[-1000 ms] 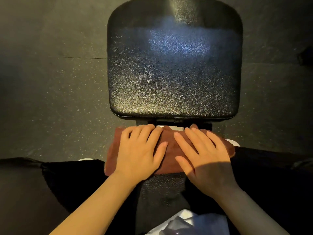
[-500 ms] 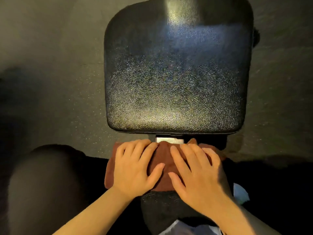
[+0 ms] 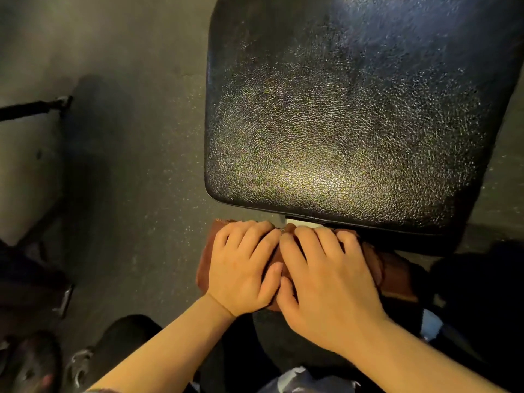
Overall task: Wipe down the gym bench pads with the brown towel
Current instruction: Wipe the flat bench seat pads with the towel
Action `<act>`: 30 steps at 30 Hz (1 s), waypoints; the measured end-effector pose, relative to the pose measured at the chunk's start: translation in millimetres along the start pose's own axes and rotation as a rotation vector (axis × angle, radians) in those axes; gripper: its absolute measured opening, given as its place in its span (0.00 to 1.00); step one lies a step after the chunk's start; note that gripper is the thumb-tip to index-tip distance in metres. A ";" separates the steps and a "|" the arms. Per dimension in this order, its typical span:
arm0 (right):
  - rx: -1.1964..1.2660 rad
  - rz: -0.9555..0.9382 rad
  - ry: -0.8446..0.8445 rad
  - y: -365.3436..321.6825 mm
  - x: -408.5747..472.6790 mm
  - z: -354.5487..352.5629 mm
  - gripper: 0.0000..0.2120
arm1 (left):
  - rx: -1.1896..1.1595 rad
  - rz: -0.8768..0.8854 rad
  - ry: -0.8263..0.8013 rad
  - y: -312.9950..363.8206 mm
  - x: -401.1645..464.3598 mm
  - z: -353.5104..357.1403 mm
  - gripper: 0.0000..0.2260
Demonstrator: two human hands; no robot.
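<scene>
The brown towel (image 3: 391, 275) lies on the near seat pad, just below the large back pad (image 3: 354, 114). Left hand (image 3: 243, 268) and right hand (image 3: 326, 282) now press it side by side, fingers slightly curled; earlier they were apart and flatter. The large pad appears not yet wiped.

Two hands, left hand (image 3: 243, 268) and right hand (image 3: 326, 282); one brown towel (image 3: 394, 276) under their fingers; one large pad (image 3: 354, 114) beyond the fingertips, perhaps a second pad (image 3: 272, 333) nearer.

forearms (image 3: 158, 355) – bare, sleeveless | legs (image 3: 124, 336) – dark trousers | hands (image 3: 243, 268) – ringless
</scene>
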State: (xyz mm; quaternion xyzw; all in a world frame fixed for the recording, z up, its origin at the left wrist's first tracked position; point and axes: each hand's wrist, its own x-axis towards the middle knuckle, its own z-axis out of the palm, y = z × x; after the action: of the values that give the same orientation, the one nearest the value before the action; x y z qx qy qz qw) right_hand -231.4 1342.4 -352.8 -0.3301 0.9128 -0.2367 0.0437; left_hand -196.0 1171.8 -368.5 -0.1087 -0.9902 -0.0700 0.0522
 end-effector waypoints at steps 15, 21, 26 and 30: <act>0.183 0.340 -0.269 -12.7 -3.7 21.1 0.25 | -0.044 0.043 0.033 -8.8 -2.1 9.0 0.22; -0.064 0.447 0.128 -34.1 -18.9 32.6 0.24 | -0.054 0.065 0.082 -6.1 -2.3 11.6 0.20; -0.129 0.551 0.318 -77.5 -28.5 47.9 0.27 | -0.048 0.055 0.147 -9.8 0.7 15.9 0.19; -0.170 0.610 0.368 -91.0 -44.9 62.0 0.29 | -0.040 0.074 0.134 -10.2 -5.8 15.5 0.20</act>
State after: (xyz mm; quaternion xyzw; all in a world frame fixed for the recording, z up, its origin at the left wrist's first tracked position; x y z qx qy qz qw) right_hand -128.8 1284.4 -369.0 0.0029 0.9782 -0.1913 -0.0802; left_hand -194.0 1163.0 -385.8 -0.1413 -0.9782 -0.0949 0.1186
